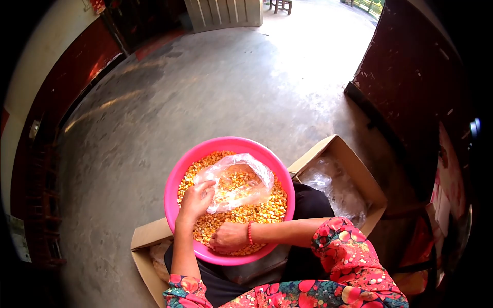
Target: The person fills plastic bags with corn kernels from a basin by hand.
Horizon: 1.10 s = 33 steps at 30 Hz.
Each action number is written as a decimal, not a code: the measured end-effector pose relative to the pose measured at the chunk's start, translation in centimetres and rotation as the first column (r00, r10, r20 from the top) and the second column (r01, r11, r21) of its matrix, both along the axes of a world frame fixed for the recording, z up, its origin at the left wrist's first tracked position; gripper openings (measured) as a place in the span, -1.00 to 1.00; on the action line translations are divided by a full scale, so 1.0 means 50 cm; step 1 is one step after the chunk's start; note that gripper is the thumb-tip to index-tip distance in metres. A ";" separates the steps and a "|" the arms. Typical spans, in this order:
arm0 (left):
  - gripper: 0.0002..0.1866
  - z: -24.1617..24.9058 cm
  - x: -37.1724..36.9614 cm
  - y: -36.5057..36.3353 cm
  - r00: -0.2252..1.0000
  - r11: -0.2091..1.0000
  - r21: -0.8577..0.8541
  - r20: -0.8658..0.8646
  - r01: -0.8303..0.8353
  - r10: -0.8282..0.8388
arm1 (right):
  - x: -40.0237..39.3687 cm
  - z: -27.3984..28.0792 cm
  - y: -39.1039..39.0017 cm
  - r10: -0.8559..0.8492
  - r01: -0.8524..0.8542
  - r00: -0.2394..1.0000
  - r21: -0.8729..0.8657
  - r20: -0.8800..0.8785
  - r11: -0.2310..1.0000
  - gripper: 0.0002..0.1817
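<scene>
A pink basin [170,210] of loose yellow-orange corn kernels [267,211] rests at my lap. On the kernels lies a clear plastic bag [259,172], its mouth spread wide, with kernels showing through or inside it. My left hand [195,201] pinches the bag's left edge between thumb and fingers. Low in the basin, my right hand [229,237] is curled down into the corn, a red bead bracelet [250,234] round its wrist. The right fingertips are partly buried among kernels.
To the right stands an open cardboard box [374,197] holding clear plastic bags [334,185]. Another cardboard box [146,237] is at the left, partly behind my arm. Concrete floor [123,154] stretches toward a bright doorway, with a small stool [281,5] there.
</scene>
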<state>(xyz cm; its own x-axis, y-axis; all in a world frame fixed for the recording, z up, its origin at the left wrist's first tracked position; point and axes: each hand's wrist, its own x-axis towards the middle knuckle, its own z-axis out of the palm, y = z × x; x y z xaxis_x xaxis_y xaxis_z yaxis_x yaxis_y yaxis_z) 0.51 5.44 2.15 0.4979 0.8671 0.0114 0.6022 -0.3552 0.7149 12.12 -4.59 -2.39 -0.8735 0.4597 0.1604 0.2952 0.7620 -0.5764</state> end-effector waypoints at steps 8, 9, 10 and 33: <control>-0.70 0.016 0.003 -0.004 1.000 0.998 -0.069 -0.026 0.014 -0.016 | 0.004 0.014 0.035 -0.279 0.122 0.899 -0.417 -0.339 0.901 -0.78; -0.69 0.017 0.004 -0.004 1.000 0.997 -0.074 -0.027 0.006 -0.008 | 0.002 0.014 0.038 -0.356 0.131 0.876 -0.549 -0.326 0.826 -0.76; -0.69 0.018 0.004 -0.004 1.000 0.997 -0.076 -0.029 0.004 -0.006 | -0.010 0.016 0.034 -0.485 0.080 0.766 -0.687 -0.421 0.722 -0.71; -0.68 -0.002 0.001 0.002 0.999 1.000 -0.002 0.015 0.031 -0.031 | 0.139 0.065 0.189 -0.863 0.103 0.441 -0.941 -0.247 0.323 -0.79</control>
